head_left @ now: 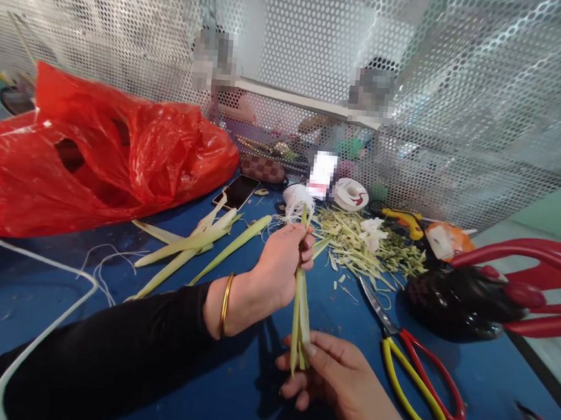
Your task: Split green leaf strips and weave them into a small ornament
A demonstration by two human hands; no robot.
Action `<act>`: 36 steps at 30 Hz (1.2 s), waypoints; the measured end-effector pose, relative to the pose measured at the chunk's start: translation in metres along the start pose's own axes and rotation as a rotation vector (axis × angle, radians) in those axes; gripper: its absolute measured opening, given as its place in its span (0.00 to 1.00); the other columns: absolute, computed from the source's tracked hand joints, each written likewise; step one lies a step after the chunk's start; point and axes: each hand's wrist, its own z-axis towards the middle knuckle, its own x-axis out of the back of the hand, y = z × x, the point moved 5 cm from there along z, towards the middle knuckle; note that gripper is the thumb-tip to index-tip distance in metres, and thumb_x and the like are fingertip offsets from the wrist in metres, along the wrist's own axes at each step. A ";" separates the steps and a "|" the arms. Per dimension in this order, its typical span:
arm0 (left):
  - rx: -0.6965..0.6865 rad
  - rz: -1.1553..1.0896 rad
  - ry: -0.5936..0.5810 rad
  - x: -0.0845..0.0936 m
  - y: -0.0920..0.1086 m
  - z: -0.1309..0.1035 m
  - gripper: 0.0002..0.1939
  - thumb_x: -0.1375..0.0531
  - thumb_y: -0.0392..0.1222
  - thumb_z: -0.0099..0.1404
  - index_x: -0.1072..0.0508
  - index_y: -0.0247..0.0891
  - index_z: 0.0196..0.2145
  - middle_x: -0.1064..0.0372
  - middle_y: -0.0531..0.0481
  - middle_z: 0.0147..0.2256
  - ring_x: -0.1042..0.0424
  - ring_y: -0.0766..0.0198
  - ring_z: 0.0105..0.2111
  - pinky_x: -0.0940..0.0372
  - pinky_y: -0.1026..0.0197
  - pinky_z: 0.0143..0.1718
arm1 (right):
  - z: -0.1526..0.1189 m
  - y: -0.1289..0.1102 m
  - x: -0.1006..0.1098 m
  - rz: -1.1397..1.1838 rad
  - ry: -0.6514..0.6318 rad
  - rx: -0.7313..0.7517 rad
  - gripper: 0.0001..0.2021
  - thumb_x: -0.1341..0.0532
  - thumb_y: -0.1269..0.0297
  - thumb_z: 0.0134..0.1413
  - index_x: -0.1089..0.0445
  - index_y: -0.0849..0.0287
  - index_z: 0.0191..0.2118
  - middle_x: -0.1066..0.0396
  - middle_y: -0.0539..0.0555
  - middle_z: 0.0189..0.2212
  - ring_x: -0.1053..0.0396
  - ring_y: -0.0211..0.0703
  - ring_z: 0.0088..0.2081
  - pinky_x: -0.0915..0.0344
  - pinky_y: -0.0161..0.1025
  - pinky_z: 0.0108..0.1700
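Observation:
In the head view, my left hand is closed around a bundle of pale green leaf strips that looks like corn husk. The bundle hangs down toward me, and a short end sticks up above my fist. Lower down, my right hand pinches the bundle's loose lower end between thumb and fingers. Left of my hands, several broader husk-like leaves lie on the blue table. Beyond my left hand is a white bundle of thread. A heap of shredded green scraps spreads to its right.
Scissors with red and yellow handles lie at right, beside a black-and-red object. A red plastic bag fills the back left. Near the perforated metal screen are a phone, a tape roll and a yellow-handled tool.

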 end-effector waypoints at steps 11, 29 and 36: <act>-0.012 0.415 -0.223 -0.028 0.014 -0.031 0.09 0.48 0.39 0.66 0.37 0.37 0.27 0.46 0.59 0.19 0.53 0.75 0.16 0.57 0.67 0.19 | -0.020 -0.048 0.038 -0.500 0.396 0.457 0.17 0.34 0.50 0.49 0.23 0.55 0.42 0.24 0.56 0.35 0.27 0.44 0.32 0.30 0.38 0.38; -0.190 1.136 -0.590 -0.038 -0.012 -0.057 0.11 0.50 0.41 0.67 0.34 0.39 0.28 0.37 0.57 0.22 0.38 0.68 0.25 0.44 0.66 0.29 | -0.042 -0.074 0.037 -0.193 0.478 0.770 0.08 0.34 0.63 0.52 0.30 0.57 0.26 0.33 0.48 0.22 0.36 0.37 0.27 0.37 0.34 0.32; 0.139 0.967 -0.631 -0.037 -0.018 -0.054 0.14 0.47 0.47 0.65 0.29 0.37 0.28 0.38 0.57 0.19 0.49 0.71 0.18 0.53 0.66 0.22 | -0.044 -0.079 0.039 -0.242 0.531 0.754 0.09 0.34 0.64 0.50 0.32 0.58 0.23 0.34 0.47 0.20 0.38 0.37 0.25 0.39 0.34 0.31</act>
